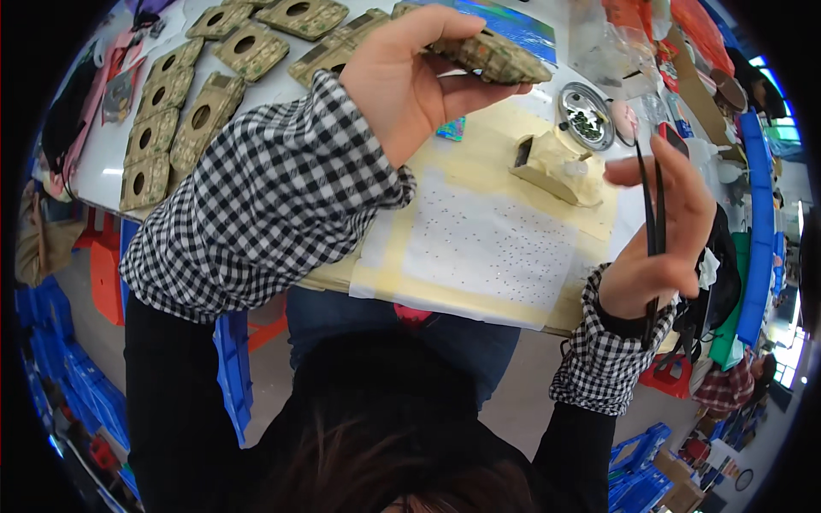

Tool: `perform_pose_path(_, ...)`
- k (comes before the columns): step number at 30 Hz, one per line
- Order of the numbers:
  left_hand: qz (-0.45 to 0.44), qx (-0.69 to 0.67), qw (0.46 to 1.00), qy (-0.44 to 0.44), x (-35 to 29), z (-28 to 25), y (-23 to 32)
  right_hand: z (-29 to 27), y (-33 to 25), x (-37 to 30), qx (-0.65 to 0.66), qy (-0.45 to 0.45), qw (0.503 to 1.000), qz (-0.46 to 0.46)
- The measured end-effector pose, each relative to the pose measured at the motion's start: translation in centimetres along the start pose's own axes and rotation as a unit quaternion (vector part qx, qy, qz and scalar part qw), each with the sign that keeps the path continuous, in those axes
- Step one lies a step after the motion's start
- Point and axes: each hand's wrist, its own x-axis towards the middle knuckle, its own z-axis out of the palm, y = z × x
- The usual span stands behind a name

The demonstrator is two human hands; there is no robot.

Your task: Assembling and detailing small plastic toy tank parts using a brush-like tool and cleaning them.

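Observation:
My left hand (398,81) is raised over the far middle of the table. Its fingers and thumb grip a camouflage-painted toy tank hull (505,58), tilted on its side. Over the table's right edge, my right hand (671,218) holds black tweezers (652,214) whose tips point up and away. Between and below the hands lies a white sheet (445,231) dotted with many tiny dark specks. Beyond it, a cream-coloured, tape-covered block (564,167) rests on yellowish paper. A round metal tin (586,115) with small dark green bits stands farther back.
More camouflage hulls (248,50) with round holes fill the table's far left. Plastic bags (611,43) and a pink item (624,120) crowd the far right. Blue crates (73,368) and a red stool (106,274) stand on the floor. Another person (727,385) is at the right.

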Motion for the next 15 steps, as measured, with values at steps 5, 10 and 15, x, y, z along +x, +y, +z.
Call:
perform_pose_path(5, 0.004, -0.047, 0.998, 0.029, 0.1, -0.4, 0.4, 1.8, -1.0, -1.9, 0.178, -0.180, 0.966, 0.044)
perform_pose_path(10, -0.006, -0.046, 0.999, 0.004, 0.0, -0.4, 0.2, 2.5, -0.6, -1.3, 0.191, -0.281, 0.934, 0.110)
perform_pose_path(15, -0.008, -0.043, 0.999, -0.003, 0.1, -0.3, 0.1, 3.0, -0.6, -1.7, 0.230, -0.262, 0.912, 0.218)
